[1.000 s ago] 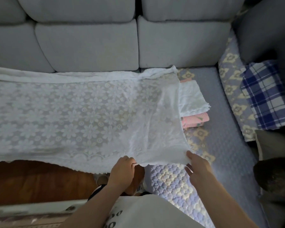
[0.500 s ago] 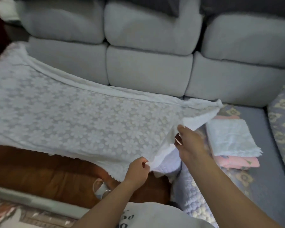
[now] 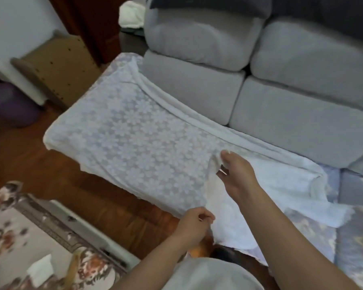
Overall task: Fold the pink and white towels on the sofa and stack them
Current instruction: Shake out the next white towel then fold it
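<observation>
Right hand (image 3: 236, 174) has carried the white towel's (image 3: 134, 143) edge leftward.

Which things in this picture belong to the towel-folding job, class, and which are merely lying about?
Part of the job:
- white lace towel, spread over the sofa seat
- left hand, pinching its near edge
- right hand, pinching the edge it has lifted
- sofa, the work surface

Lying about:
- floral table at lower left
- brown pegboard panel by the wall
- white bundle beyond the sofa
</observation>
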Motion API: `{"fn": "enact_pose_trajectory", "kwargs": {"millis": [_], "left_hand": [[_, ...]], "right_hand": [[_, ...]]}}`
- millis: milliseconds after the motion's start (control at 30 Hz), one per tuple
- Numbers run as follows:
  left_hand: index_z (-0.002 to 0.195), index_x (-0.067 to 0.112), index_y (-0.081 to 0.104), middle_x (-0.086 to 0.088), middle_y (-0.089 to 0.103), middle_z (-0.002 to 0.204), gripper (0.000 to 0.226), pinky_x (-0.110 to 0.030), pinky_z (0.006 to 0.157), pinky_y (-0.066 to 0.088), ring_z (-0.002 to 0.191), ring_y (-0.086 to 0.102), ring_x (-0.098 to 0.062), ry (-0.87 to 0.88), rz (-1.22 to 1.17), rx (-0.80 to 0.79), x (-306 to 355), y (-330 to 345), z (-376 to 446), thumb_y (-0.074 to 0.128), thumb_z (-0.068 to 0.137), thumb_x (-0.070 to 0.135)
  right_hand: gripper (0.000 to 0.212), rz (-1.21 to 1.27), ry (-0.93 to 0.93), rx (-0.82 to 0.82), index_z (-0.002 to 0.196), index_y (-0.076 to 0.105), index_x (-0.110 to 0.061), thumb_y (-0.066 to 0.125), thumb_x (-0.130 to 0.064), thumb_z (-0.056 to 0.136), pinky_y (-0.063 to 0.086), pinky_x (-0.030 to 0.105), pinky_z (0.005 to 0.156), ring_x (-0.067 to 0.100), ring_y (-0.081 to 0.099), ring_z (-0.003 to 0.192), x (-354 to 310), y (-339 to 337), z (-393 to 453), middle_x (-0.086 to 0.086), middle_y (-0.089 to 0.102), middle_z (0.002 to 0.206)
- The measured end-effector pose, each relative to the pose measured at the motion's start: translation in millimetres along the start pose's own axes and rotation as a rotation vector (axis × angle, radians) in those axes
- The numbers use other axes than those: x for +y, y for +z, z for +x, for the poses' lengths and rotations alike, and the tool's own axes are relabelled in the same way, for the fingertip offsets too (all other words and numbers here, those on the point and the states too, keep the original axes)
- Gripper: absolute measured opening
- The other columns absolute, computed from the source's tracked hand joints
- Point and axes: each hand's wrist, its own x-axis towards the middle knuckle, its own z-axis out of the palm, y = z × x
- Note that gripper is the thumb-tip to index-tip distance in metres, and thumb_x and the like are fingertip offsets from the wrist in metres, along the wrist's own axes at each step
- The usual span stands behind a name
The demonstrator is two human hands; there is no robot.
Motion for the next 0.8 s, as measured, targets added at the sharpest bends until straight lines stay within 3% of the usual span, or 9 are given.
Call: {"fn": "enact_pose_trajectory", "kwargs": {"millis": [133, 267, 367, 433, 500, 567, 633, 733, 800], "left_hand": [[0.106, 0.021, 0.067, 0.004, 0.066, 0.102, 0.014, -0.018, 0.077, 0.052, 0.091, 0.063, -0.011, -0.133, -0.002, 0.101, -24.6, -78.2, 33.2, 0.056, 0.098, 0.017], [0.100, 0.031, 0.064, 0.005, 0.068, 0.102, 0.012, -0.025, 0.074, 0.051, 0.092, 0.066, -0.012, -0.308, -0.050, 0.228, -51.9, -171.0, 46.9, 0.055, 0.097, 0.023], [0.108, 0.025, 0.064, 0.000, 0.069, 0.100, 0.015, -0.028, 0.071, 0.055, 0.088, 0.068, -0.016, -0.413, -0.095, 0.397, -71.2, -249.5, 53.2, 0.057, 0.096, 0.022], [0.111, 0.022, 0.062, -0.003, 0.069, 0.098, 0.017, -0.035, 0.077, 0.059, 0.087, 0.068, -0.020, -0.459, -0.135, 0.469, -85.7, -304.2, 61.3, 0.056, 0.096, 0.021], [0.113, 0.023, 0.060, -0.003, 0.067, 0.102, 0.018, -0.041, 0.086, 0.059, 0.092, 0.067, -0.022, -0.483, -0.180, 0.500, -106.4, -363.5, 77.9, 0.056, 0.096, 0.022], [0.115, 0.023, 0.060, -0.002, 0.066, 0.108, 0.021, -0.045, 0.092, 0.057, 0.100, 0.066, -0.022, -0.480, -0.203, 0.547, -129.5, -429.1, 106.1, 0.058, 0.094, 0.025], [0.113, 0.024, 0.060, -0.005, 0.067, 0.107, 0.022, -0.046, 0.093, 0.056, 0.101, 0.066, -0.024, -0.492, -0.228, 0.584, -161.1, -496.9, 145.5, 0.060, 0.091, 0.028], [0.119, 0.017, 0.055, -0.014, 0.066, 0.112, 0.033, -0.044, 0.090, 0.055, 0.103, 0.064, -0.032, -0.519, -0.269, 0.577, -208.3, -600.2, 216.2, 0.060, 0.086, 0.024], [0.124, 0.007, 0.055, -0.018, 0.064, 0.118, 0.039, -0.046, 0.091, 0.054, 0.107, 0.063, -0.036, -0.532, -0.252, 0.650, -233.4, -666.4, 260.7, 0.055, 0.086, 0.015]], "right_hand": [[0.010, -0.064, 0.026, 0.052, 0.088, 0.060, -0.011, 0.056, -0.011, 0.097, 0.052, 0.039, 0.095, 0.021, 0.055, 0.087, 15.7, 53.3, 39.6, 0.008, 0.059, 0.092], [0.014, -0.179, 0.061, 0.031, 0.086, 0.062, -0.005, 0.057, -0.011, 0.097, 0.054, 0.038, 0.092, 0.021, 0.060, 0.090, 23.5, 118.7, 71.8, 0.010, 0.063, 0.095], [0.018, -0.245, 0.043, -0.020, 0.081, 0.061, -0.006, 0.058, -0.012, 0.098, 0.055, 0.031, 0.083, 0.019, 0.062, 0.082, 21.4, 187.9, 91.5, 0.007, 0.063, 0.088], [0.021, -0.295, 0.018, -0.076, 0.084, 0.058, -0.002, 0.059, -0.017, 0.098, 0.055, 0.029, 0.080, 0.020, 0.061, 0.081, 25.8, 233.7, 104.7, 0.009, 0.062, 0.088], [0.030, -0.340, -0.009, -0.121, 0.090, 0.060, 0.007, 0.058, -0.021, 0.098, 0.057, 0.031, 0.085, 0.022, 0.066, 0.088, 35.6, 278.5, 121.4, 0.010, 0.068, 0.093], [0.029, -0.369, -0.005, -0.110, 0.098, 0.067, 0.005, 0.057, -0.021, 0.100, 0.057, 0.034, 0.089, 0.022, 0.071, 0.096, 52.9, 321.9, 145.3, 0.009, 0.075, 0.101], [0.025, -0.379, 0.018, -0.076, 0.099, 0.070, 0.001, 0.056, -0.020, 0.101, 0.057, 0.035, 0.089, 0.025, 0.072, 0.097, 78.5, 364.8, 174.9, 0.011, 0.075, 0.102], [0.021, -0.405, 0.054, 0.105, 0.088, 0.070, -0.008, 0.057, -0.020, 0.101, 0.055, 0.044, 0.095, 0.028, 0.069, 0.097, 131.5, 421.7, 226.7, 0.016, 0.072, 0.101], [0.025, -0.412, 0.060, 0.222, 0.085, 0.066, 0.001, 0.061, -0.021, 0.098, 0.054, 0.049, 0.096, 0.026, 0.064, 0.089, 166.3, 455.1, 263.4, 0.026, 0.066, 0.107]]}}
